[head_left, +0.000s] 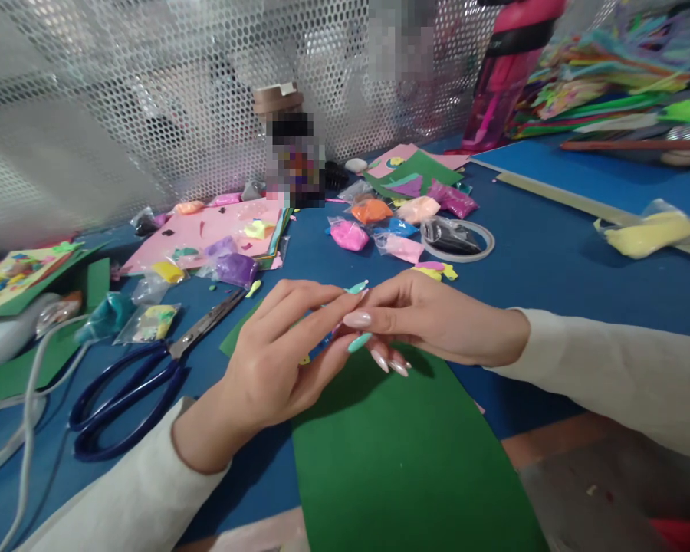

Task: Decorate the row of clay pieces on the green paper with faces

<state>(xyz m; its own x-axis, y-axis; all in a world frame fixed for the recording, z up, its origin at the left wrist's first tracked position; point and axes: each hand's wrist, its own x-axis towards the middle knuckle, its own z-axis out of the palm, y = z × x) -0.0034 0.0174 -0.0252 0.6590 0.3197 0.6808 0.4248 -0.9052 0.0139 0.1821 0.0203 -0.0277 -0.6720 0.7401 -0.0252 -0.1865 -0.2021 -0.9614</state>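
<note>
My left hand (281,353) and my right hand (431,318) meet above a green sheet (402,452), their fingertips touching. The fingers of both are closed in a pinch. Whatever they hold is mostly hidden; only a bit of purple-blue shows between the fingers, too small to name. Left of my left hand lie scissors (175,353) with dark blue handles, their blades pointing toward the back. Just beyond my right hand are small yellow and pink pieces (437,270).
Bagged clay lies about, including a pink packet (348,235), a purple one (235,268) and a yellow one (649,230). A tape roll (487,245) sits behind my right hand. At the left runs a white cable (30,414). A pink bottle (503,84) stands at the back.
</note>
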